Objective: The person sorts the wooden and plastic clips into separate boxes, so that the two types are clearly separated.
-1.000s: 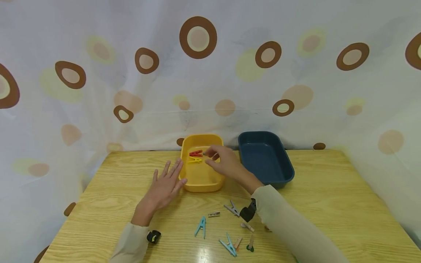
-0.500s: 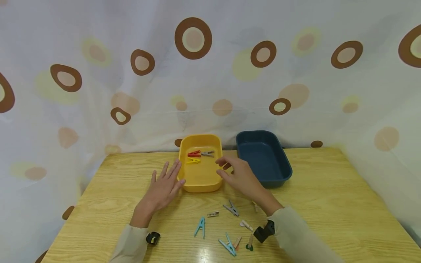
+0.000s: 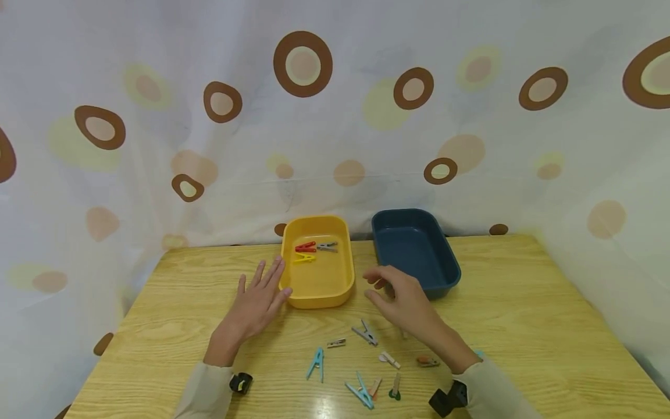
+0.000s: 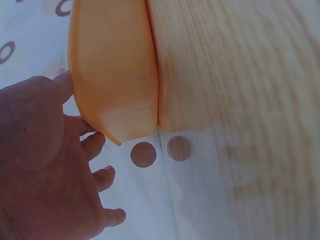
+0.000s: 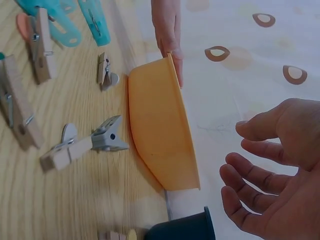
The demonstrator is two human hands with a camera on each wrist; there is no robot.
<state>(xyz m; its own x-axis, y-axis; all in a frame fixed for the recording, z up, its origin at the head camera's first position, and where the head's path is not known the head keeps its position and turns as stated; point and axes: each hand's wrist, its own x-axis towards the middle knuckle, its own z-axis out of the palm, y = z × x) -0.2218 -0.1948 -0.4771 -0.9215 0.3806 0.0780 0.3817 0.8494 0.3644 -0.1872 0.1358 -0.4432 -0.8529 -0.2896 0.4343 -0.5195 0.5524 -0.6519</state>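
A yellow tray (image 3: pixel 342 289) stands at the back of the wooden table and holds a red, a grey and a yellow clothespin (image 3: pixel 305 258). My left hand (image 3: pixel 260 298) lies flat on the table with straight fingers (image 4: pixel 82 140) touching the tray's left wall (image 4: pixel 112 75). My right hand (image 3: pixel 399 297) hovers empty with loosely curled fingers (image 5: pixel 255 182) between the yellow tray (image 5: pixel 160 145) and the dark blue tray (image 3: pixel 450 273), just above a grey clothespin (image 3: pixel 364 333). Several more clothespins lie near the front edge, among them a light blue one (image 3: pixel 316 364).
The dark blue tray (image 5: pixel 182 230) has nothing in it. A curtain with brown rings (image 3: pixel 302 63) hangs close behind the table. In the right wrist view, wooden clothespins (image 5: pixel 75 145) and blue ones (image 5: pixel 92 22) lie on the table beside the yellow tray.
My right hand has let go of a grey clothespin in the yellow tray and drawn back toward me and to the right, out of the tray. The left hand has stayed put.
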